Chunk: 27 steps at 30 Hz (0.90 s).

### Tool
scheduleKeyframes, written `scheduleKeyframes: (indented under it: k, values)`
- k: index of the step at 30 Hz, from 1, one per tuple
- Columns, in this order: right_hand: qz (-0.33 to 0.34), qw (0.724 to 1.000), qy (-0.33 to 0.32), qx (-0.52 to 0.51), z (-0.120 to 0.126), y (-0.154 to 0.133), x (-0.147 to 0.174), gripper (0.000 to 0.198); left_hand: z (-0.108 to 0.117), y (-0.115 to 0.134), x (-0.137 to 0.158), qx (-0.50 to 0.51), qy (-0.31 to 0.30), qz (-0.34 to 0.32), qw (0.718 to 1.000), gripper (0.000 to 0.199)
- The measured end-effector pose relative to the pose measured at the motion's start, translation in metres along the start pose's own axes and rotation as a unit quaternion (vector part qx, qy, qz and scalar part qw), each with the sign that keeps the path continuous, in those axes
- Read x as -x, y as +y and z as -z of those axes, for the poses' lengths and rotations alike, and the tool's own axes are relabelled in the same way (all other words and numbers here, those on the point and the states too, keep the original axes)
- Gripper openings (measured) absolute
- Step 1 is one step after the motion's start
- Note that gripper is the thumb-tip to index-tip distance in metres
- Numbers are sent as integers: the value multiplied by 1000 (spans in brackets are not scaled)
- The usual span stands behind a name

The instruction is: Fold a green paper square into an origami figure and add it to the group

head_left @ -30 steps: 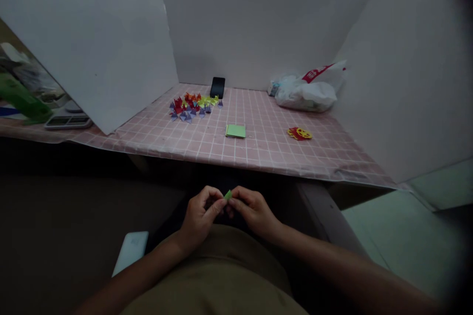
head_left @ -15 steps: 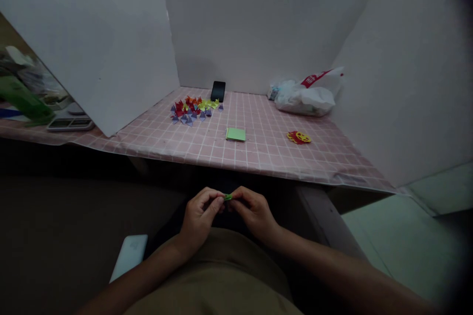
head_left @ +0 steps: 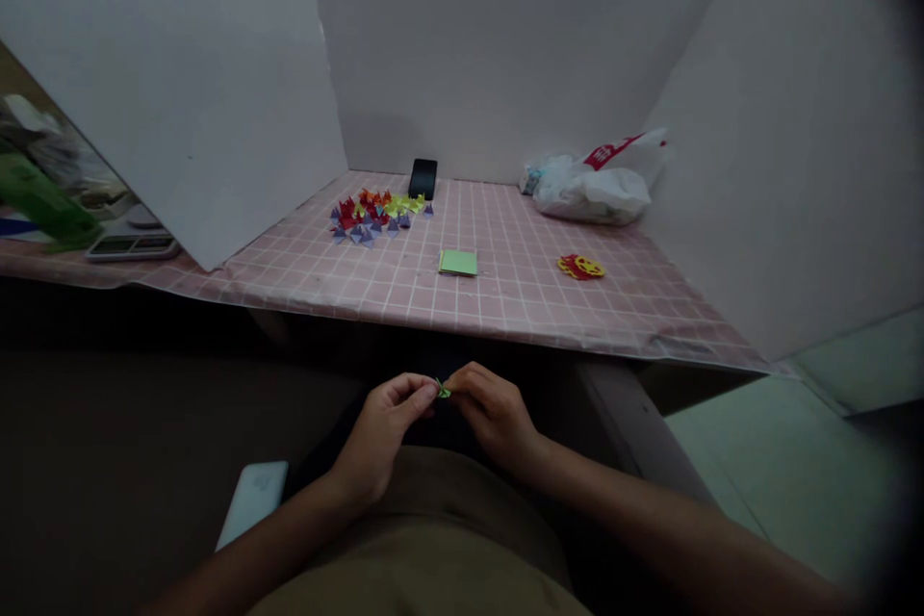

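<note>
A small folded piece of green paper (head_left: 443, 391) is pinched between my two hands, above my lap and below the table's front edge. My left hand (head_left: 388, 423) grips its left side between thumb and forefinger. On the other side, my right hand (head_left: 496, 412) closes its fingertips on the paper's right part. Fine folds are too small to make out. Beyond the hands, a stack of square paper sheets (head_left: 458, 262), light green on top, lies on the table. Farther left sits a cluster of small folded paper figures (head_left: 375, 215) in red, orange, yellow and purple.
The table (head_left: 404, 294) has a pink checked cover. Red and yellow cut-out shapes (head_left: 580, 267) lie at right, a white plastic bag (head_left: 596, 191) behind them. A black phone (head_left: 423, 179) lies at the back. White panels (head_left: 491, 48) enclose the table. A white device (head_left: 252, 499) rests at lower left.
The green paper has turned between my fingers and shows small points sticking up. My right fingers have curled in more. The view has shifted slightly.
</note>
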State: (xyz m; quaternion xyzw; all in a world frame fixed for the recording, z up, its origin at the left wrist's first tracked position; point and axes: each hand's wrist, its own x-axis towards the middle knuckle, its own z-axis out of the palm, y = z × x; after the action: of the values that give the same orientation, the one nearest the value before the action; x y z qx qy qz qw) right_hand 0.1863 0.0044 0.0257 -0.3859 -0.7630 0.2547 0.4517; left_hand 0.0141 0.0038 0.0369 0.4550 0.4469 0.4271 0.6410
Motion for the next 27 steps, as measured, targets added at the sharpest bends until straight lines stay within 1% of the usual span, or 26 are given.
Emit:
scheduleKeyframes:
  k: [2, 5, 9, 12, 16, 19, 22, 27]
  values:
    - [7, 1000, -1, -3, -1, 1, 1, 17, 0, -1, 0, 58, -12, 39, 998, 16]
    - [7, 1000, -6, 0, -1, 3, 2, 17, -1, -1, 0, 119, -21, 62, 991, 13]
    - [1, 1000, -8, 2, -2, 4, 2, 16, -1, 1, 1, 128, -30, 63, 989, 13]
    - [6, 1000, -11, 1, -2, 2, 1, 16, 0, 1, 1, 104, -35, 62, 992, 14]
    - [19, 999, -34, -5, 1, -3, -2, 14, 3, -1, 0, 72, -25, 39, 996, 12]
    - [15, 998, -50, -19, 3, -6, -3, 14, 7, -1, -1, 24, -17, 8, 1000, 12]
    - [5, 998, -51, -31, 5, -7, -3, 14, 9, 1, -1, -44, -13, -25, 999, 14]
    - [3, 998, -55, -36, 5, -6, -3, 11, 9, 2, 0, -165, -6, -108, 980, 12]
